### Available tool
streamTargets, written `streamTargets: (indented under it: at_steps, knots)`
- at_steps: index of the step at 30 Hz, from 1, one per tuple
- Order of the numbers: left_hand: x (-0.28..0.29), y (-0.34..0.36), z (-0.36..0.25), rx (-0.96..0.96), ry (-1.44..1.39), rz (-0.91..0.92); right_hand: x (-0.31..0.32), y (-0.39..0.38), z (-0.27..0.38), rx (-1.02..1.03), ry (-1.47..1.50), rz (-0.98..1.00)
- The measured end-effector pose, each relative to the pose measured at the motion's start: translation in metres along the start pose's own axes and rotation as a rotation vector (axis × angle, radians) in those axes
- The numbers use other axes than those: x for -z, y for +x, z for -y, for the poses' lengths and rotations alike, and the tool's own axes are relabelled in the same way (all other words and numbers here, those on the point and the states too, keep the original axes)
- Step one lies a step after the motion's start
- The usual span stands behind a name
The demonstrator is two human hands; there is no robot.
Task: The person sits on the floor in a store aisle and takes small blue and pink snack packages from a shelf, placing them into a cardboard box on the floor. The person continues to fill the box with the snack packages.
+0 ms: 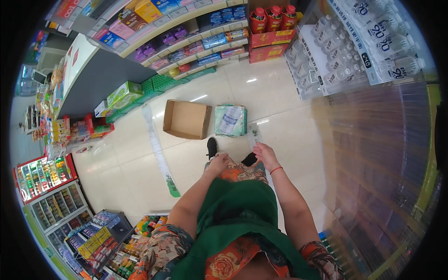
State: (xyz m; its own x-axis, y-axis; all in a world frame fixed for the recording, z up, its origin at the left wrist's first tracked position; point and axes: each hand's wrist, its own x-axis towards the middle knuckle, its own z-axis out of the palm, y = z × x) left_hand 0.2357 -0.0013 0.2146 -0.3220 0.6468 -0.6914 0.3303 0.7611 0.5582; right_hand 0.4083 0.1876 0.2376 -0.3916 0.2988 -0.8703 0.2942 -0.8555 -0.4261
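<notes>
Both left hand (218, 164) and right hand (265, 156) are curled; whether gripping, I can't tell; the squarish pack (231, 120) lies ahead on the floor (298, 149), between them sideways; neither's clearly nearer.

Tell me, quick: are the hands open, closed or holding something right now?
Left hand: curled, by the flowered trousers; cannot tell whether it holds anything.
Right hand: curled, near the right shoe; cannot tell that either.
</notes>
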Motion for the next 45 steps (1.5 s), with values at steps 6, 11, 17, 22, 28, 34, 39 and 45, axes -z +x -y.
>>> streamTargets:
  at_steps: [6, 11, 17, 22, 28, 34, 39, 45]
  knots:
    - [0.006, -0.024, -0.006, -0.014, -0.013, -0.027, -0.012, -0.024, 0.012, 0.037, -0.039, 0.029]
    - [0.017, -0.041, -0.02, -0.025, -0.042, -0.011, -0.019, -0.032, 0.017, 0.063, -0.067, 0.029]
    - [0.018, -0.036, -0.002, -0.074, -0.04, -0.059, -0.044, -0.037, 0.023, 0.067, -0.096, 0.018]
    - [0.046, -0.016, -0.011, -0.07, -0.204, -0.07, -0.065, -0.035, 0.039, 0.06, -0.071, 0.018]
    - [0.103, -0.008, -0.026, -0.055, -0.272, -0.102, -0.1, -0.025, 0.073, 0.057, -0.166, 0.001]
    - [0.164, 0.009, -0.018, -0.083, -0.376, -0.135, -0.163, -0.02, 0.125, 0.105, -0.316, -0.02]
    - [0.214, 0.012, 0.022, -0.086, -0.381, -0.172, -0.215, -0.02, 0.15, 0.149, -0.372, -0.022]
    - [0.257, -0.006, 0.081, 0.071, -0.313, -0.216, -0.255, -0.007, 0.142, 0.09, -0.422, 0.0]
